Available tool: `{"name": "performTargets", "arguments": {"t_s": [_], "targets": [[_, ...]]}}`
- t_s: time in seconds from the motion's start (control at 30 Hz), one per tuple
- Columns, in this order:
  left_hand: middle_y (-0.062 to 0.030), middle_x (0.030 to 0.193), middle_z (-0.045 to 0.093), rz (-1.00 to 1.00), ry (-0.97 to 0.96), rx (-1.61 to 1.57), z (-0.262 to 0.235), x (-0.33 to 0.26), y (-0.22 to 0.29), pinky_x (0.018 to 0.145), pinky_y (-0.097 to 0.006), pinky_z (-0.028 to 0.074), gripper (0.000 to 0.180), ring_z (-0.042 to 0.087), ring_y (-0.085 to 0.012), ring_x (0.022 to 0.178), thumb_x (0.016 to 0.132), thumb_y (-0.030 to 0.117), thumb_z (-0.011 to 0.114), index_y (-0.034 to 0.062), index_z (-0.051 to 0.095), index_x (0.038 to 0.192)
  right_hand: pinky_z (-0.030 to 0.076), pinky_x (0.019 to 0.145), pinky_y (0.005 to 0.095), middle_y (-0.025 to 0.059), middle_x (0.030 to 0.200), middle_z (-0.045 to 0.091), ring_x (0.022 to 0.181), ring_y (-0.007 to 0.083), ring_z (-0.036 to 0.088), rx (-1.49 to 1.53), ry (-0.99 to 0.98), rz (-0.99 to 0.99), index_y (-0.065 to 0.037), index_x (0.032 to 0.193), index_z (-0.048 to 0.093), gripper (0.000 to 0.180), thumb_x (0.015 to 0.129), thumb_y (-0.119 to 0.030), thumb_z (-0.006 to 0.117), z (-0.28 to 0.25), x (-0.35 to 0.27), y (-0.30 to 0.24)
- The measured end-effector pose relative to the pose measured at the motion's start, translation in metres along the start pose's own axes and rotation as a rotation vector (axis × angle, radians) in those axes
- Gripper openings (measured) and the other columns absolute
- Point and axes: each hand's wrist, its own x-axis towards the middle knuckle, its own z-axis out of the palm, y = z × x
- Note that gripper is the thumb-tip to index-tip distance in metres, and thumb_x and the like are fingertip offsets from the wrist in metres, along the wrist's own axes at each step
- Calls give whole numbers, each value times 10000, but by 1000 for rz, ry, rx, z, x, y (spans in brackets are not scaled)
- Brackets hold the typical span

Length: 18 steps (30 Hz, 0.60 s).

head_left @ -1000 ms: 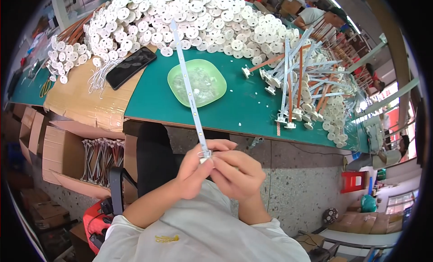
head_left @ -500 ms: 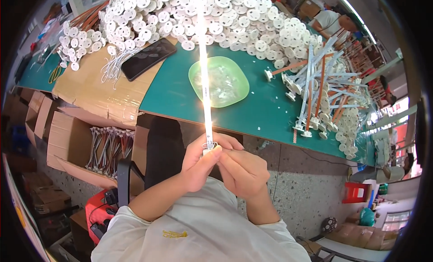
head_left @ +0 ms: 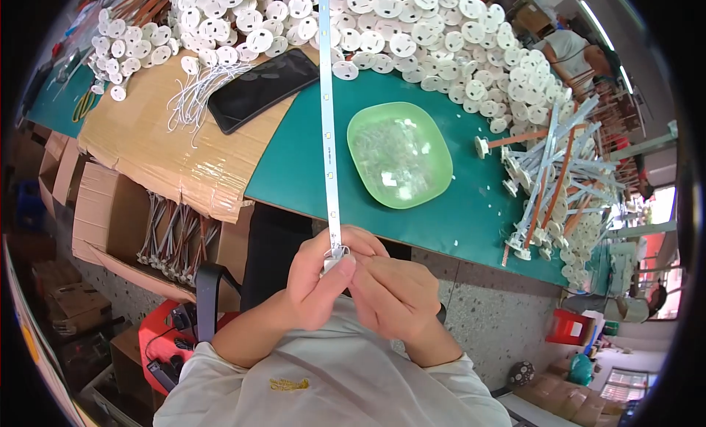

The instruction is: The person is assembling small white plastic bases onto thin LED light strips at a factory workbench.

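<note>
My left hand (head_left: 312, 283) is closed around the lower end of a narrow white LED light strip (head_left: 329, 136), just above my lap. The strip stands up from the hand toward the far side of the table, and its small LEDs are unlit. At its foot, a small white round base (head_left: 331, 265) shows by the left thumb, with thin white wire looped next to it. My right hand (head_left: 401, 294) presses against the left, its thumb and fingers pinched together close to the base. Whatever lies between those right fingertips is hidden.
A green bowl (head_left: 444, 151) of small clear pieces sits on the green table (head_left: 294, 166). Left of it, a black phone (head_left: 265, 90) and white wires (head_left: 198, 96) lie on cardboard. White discs (head_left: 401, 44) heap behind; finished-looking strips (head_left: 559, 184) pile right. An open carton (head_left: 103, 214) stands lower left.
The LED strip was glowing brightly and is now dark. My view has shifted, so the bowl and phone appear larger and farther right. Both hands keep their grip at the strip's foot.
</note>
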Motion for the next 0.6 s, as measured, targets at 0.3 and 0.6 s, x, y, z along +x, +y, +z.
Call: {"name": "performTargets", "arguments": {"t_s": [0.3,0.6], "targets": [[-305,1218,562,177,-112,108,-35,14,4,844,-418,516,637,632,-361,1020,911,418,583,-45,459,1331,553,551,316,146,819,681,677,255,682,202,-157,-8,44,872,693,222,651,29,715,-14,33,39],[-243,955,645,501,-82,557,-56,58,11,610,-339,511,231,627,-258,707,873,58,576,-72,646,1050,523,616,334,108,820,684,722,254,663,-85,-382,212,-6,860,696,202,664,-25,741,-39,64,76]]}}
